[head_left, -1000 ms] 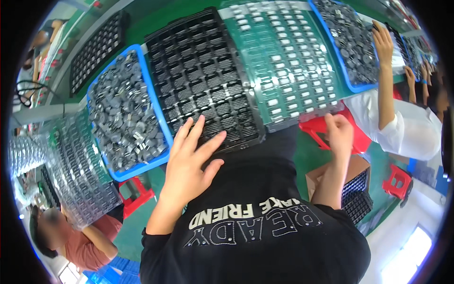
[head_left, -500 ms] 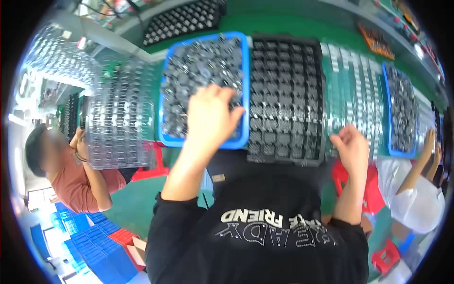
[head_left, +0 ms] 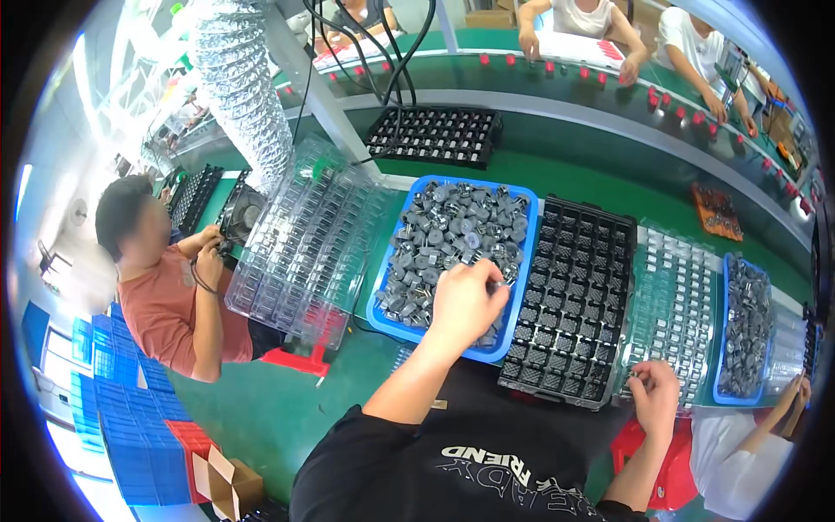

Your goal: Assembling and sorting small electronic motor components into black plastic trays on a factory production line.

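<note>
My left hand [head_left: 470, 300] reaches into the blue basket [head_left: 379, 311], its fingers curled together among small grey round parts with shiny metal bits [head_left: 426, 261]. Whatever lies between those fingertips is hidden. At the near left corner of a clear plastic tray [head_left: 665, 309], my right hand [head_left: 656, 396] is closed in a pinch; a small dark thing shows at its fingertips, too small to name. Rows of small pieces sit in that tray. Between the two hands lies a black tray [head_left: 570, 304] with rows of square pockets.
Stacked clear trays [head_left: 304, 252] stand left of the basket, beside a co-worker in a red shirt [head_left: 174, 304]. Another blue basket [head_left: 741, 335] is at the right, near a person in white. A black tray [head_left: 435, 135] lies at the back, before a line with red pieces.
The view has shifted, showing more of the far side. My left hand's spread fingers have closed in the basket. My right hand stays by the clear tray's near edge.
</note>
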The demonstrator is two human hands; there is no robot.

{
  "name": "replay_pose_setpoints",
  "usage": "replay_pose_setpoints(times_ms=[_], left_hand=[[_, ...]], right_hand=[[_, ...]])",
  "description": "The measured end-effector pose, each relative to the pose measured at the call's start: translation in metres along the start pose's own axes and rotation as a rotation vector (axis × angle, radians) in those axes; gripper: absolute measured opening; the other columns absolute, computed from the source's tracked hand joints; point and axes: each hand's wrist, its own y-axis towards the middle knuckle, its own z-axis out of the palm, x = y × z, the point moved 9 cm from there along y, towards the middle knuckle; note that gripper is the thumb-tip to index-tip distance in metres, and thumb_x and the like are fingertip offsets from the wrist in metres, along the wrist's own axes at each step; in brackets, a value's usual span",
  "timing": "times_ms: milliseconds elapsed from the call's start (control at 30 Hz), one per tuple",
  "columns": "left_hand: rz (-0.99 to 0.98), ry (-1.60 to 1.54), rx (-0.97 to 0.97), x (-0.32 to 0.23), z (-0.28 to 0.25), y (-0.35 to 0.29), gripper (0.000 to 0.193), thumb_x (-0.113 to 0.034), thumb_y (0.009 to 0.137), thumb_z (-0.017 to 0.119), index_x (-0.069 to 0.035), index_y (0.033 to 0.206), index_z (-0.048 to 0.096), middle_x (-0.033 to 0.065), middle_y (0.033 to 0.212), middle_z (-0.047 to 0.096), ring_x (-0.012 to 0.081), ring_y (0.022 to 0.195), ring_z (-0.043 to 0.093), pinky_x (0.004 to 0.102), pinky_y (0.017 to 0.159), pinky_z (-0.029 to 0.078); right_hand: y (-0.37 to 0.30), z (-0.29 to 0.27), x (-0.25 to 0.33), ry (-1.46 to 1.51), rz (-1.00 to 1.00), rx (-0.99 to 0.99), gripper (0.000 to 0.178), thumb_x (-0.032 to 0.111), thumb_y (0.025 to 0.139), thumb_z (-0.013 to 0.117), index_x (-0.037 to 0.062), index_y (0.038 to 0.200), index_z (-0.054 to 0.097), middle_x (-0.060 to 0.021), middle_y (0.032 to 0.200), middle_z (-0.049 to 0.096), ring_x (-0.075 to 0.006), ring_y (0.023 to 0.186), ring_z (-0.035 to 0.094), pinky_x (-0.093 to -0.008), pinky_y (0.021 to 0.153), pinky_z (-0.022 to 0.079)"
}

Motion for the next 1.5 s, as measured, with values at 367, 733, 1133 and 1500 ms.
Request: replay_pose_setpoints(times_ms=[367,733,1133,1500], left_hand=[[-0.356,-1.213,0.106,0.01,0.01,0.01,0.017,0.004,0.096,0.063,-0.004,0.109,0.057,0.0171,0.108,0.075,0.0112,0.081,0.067,0.0235,0.071,0.055],[-0.467,-1.655,0.593,-0.063,0.067,-0.052,0.038,-0.009,0.098,0.069,0.001,0.134,0.061,0.0133,0.117,0.069,0.0122,0.082,0.065,0.0265,0.075,0.055],[-0.256,-1.487,0.591,-0.074,0.054,-0.059,0.056,-0.029,0.091,0.08,0.007,0.13,0.061,0.0132,0.112,0.071,0.0144,0.083,0.069,0.0256,0.068,0.058],[-0.336,-1.421,0.606,-0.076,0.053,-0.082,0.044,-0.002,0.089,0.08,0.004,0.129,0.063,0.0097,0.111,0.072,0.0129,0.095,0.071,0.0251,0.084,0.057]], right_hand=[[0.002,0.02,-0.007,0.663,0.083,-0.203,0.012,-0.004,0.098,0.061,-0.002,0.109,0.063,-0.009,0.101,0.071,-0.0107,0.079,0.066,-0.0235,0.072,0.053],[0.004,0.057,0.107,0.979,-0.094,-0.01,0.029,-0.018,0.088,0.066,-0.008,0.115,0.066,-0.015,0.112,0.071,-0.0186,0.098,0.071,-0.0299,0.089,0.06],[0.005,0.032,0.162,0.488,-0.66,-0.219,0.033,0.007,0.075,0.089,-0.0004,0.104,0.076,-0.0111,0.097,0.074,-0.0228,0.086,0.07,-0.0318,0.075,0.055],[-0.015,0.038,0.15,0.445,-0.56,-0.181,0.02,-0.002,0.077,0.084,-0.0004,0.094,0.073,-0.0136,0.094,0.074,-0.0253,0.081,0.071,-0.0327,0.071,0.056]])
